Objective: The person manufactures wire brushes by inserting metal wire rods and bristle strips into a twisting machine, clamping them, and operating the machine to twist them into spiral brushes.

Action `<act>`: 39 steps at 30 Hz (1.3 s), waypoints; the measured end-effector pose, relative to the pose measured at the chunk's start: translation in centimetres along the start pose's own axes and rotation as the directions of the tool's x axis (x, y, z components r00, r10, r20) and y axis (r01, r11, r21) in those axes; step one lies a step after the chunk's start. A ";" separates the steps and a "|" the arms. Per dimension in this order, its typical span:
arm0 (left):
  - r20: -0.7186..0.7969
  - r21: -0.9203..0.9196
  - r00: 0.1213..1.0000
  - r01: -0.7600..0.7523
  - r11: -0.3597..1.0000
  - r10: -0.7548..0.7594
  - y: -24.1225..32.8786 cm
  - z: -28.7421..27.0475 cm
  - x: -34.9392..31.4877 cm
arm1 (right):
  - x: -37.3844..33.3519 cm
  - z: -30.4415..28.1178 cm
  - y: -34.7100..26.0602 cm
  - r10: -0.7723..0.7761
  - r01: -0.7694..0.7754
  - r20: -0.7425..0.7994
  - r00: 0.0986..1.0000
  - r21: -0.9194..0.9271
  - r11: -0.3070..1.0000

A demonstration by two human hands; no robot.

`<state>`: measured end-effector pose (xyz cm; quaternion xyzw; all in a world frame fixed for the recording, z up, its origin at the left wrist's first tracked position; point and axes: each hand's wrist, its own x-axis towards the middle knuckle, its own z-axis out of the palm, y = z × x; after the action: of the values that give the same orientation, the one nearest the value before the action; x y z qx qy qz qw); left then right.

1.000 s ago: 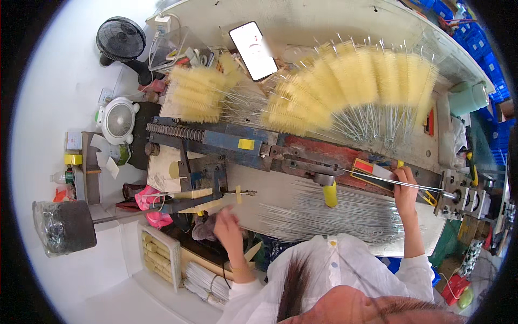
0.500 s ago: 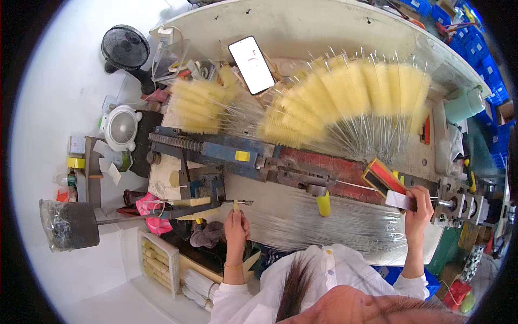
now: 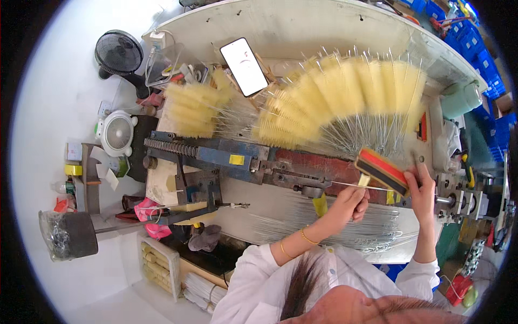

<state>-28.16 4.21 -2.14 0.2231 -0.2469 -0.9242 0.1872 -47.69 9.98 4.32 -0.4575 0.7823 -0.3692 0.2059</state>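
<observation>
A thin wire (image 3: pixel 345 184) runs rightward from the clamp of a blue and red metal bench machine (image 3: pixel 216 154) toward the spindle. My left hand (image 3: pixel 349 206) is closed in a pinch on a small tuft of pale yellow bristles (image 3: pixel 364 180), at the wire. Just above it sits a tilted block with red and black stripes and a wooden edge (image 3: pixel 382 170). My right hand (image 3: pixel 424 190) is at the block's right end, index finger stretched up and thumb beside the block's edge. Nothing shows between its fingers, though its palm side is partly hidden.
Finished-looking yellow brushes with wire stems (image 3: pixel 345 89) fan out behind the machine. Loose wires (image 3: pixel 350 221) lie in front. A phone (image 3: pixel 244 67) leans at the back. A weighted lever (image 3: pixel 67 235) juts left; a steel spindle fixture (image 3: pixel 458 201) stands at right.
My left hand has moved right from the lever's end to the wire, carrying the bristle tuft. The pale flat piece in my right hand no longer shows. The striped block has tipped and shifted slightly.
</observation>
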 end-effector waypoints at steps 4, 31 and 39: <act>-0.026 0.026 0.997 0.068 0.997 -0.067 1.2 -0.2 -0.8 | -0.6 1.2 0.9 -0.473 0.474 0.035 0.880 -0.086 0.876; 0.186 -0.368 0.972 -0.063 0.928 0.140 -0.7 -0.3 -1.3 | -3.1 3.6 -2.0 -0.398 0.358 -0.159 0.903 -0.229 0.905; 0.158 -0.234 0.974 -0.120 0.965 0.159 -1.8 -1.3 -1.1 | -5.5 4.4 -2.7 -0.429 0.419 -0.220 0.876 -0.092 0.903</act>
<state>-27.02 5.72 -3.80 0.1004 -0.1724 -0.9466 0.2533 -40.55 12.16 3.50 -0.5749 0.6893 -0.4406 0.0165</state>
